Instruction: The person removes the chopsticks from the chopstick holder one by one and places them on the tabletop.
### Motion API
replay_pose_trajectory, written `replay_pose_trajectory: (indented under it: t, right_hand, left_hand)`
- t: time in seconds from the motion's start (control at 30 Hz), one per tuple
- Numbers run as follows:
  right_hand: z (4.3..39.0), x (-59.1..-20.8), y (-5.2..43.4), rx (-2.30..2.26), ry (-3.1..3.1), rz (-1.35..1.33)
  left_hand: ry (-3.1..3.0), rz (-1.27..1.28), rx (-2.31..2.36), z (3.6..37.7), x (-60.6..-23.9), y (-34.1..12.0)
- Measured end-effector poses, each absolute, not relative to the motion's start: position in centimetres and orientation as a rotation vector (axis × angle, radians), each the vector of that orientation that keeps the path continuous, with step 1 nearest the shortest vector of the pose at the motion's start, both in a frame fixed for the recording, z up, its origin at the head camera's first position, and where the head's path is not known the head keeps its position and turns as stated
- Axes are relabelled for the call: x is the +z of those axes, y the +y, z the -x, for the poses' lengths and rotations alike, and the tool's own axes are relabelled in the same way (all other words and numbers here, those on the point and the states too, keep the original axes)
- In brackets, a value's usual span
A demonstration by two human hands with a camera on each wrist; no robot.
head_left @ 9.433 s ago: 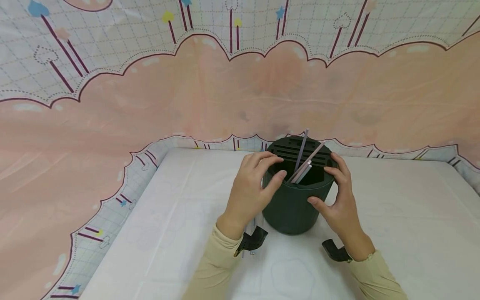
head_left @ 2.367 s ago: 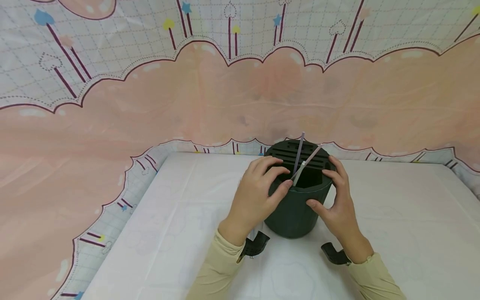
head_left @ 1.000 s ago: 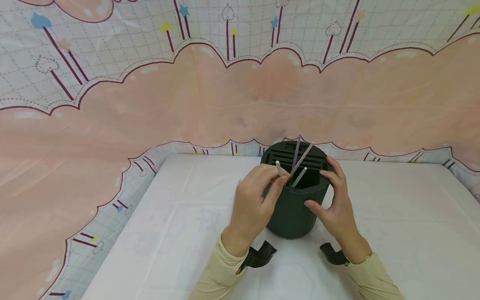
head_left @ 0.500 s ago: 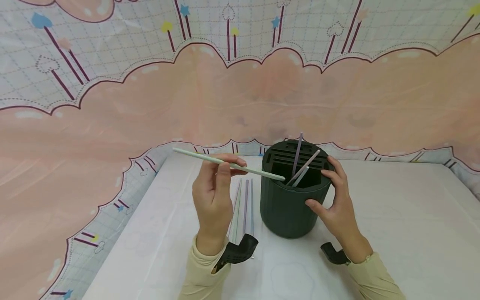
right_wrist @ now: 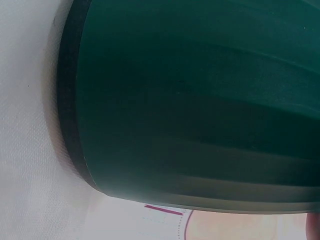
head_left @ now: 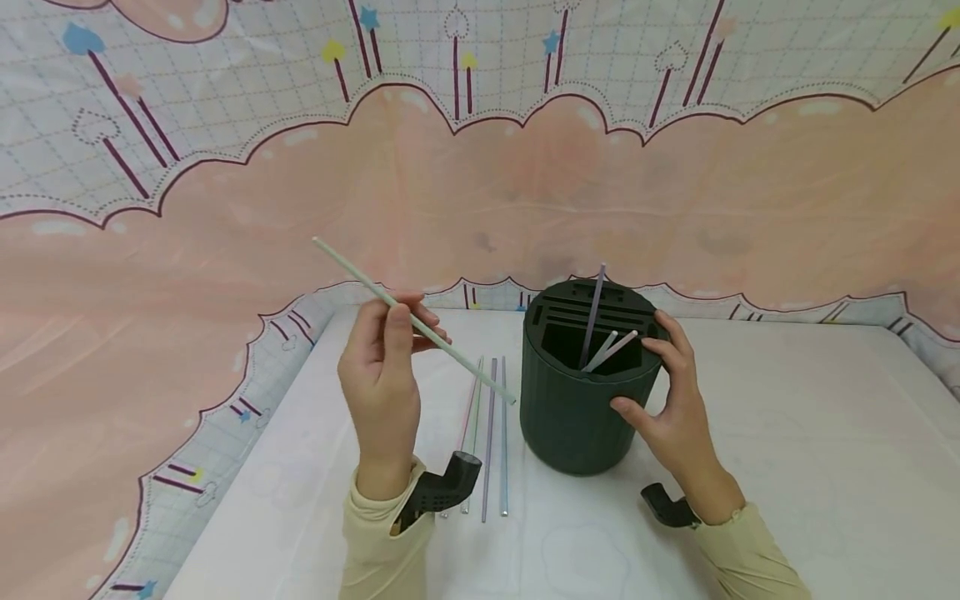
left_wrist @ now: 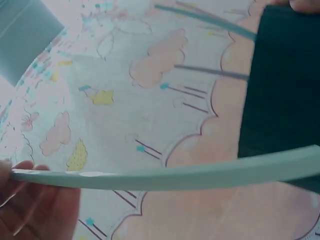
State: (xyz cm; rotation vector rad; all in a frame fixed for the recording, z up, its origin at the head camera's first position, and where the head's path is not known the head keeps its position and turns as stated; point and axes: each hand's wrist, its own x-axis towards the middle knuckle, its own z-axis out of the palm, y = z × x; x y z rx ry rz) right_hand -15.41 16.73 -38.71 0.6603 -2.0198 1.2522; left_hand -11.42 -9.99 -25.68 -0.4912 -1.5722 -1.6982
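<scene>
My left hand (head_left: pixel 382 375) is raised left of the dark green slotted holder (head_left: pixel 577 425), pinching a thin, straight, pale green stick (head_left: pixel 352 271) between thumb and fingers. The stick slants down to the right, its lower end beside the holder's wall; it also crosses the left wrist view as a pale green bar (left_wrist: pixel 200 172). My right hand (head_left: pixel 678 408) grips the holder's right side, thumb on the front and fingers at the rim. Inside the opening lean a tall purple stick (head_left: pixel 594 312), a pink stick (head_left: pixel 624 341) and a pale stick (head_left: pixel 602 350).
Several pastel sticks, among them a purple one (head_left: pixel 490 442) and a blue one (head_left: pixel 504 442), lie side by side left of the holder. They rest on the white tabletop (head_left: pixel 810 433). A printed cloth (head_left: pixel 480 192) hangs behind the table.
The left hand was in the holder's opening; it has pulled the pale green stick out and carried it left. The pink stick now leans lower to the right. The right hand keeps its grip.
</scene>
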Motion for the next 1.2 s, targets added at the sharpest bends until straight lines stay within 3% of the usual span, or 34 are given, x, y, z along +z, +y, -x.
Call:
replay_pose_trajectory:
  t: [0.63, 1.2]
  right_hand:
    - [15.1, -38.5, 16.6, 1.250, -2.023, -0.662]
    - [13.8, -36.2, 15.4, 1.262, -2.011, -0.671]
  left_hand:
    - [-2.513, 0.195, -0.887, 17.7, -32.9, -11.9]
    - [-2.846, -0.041, -0.879, 20.7, -37.5, -12.7]
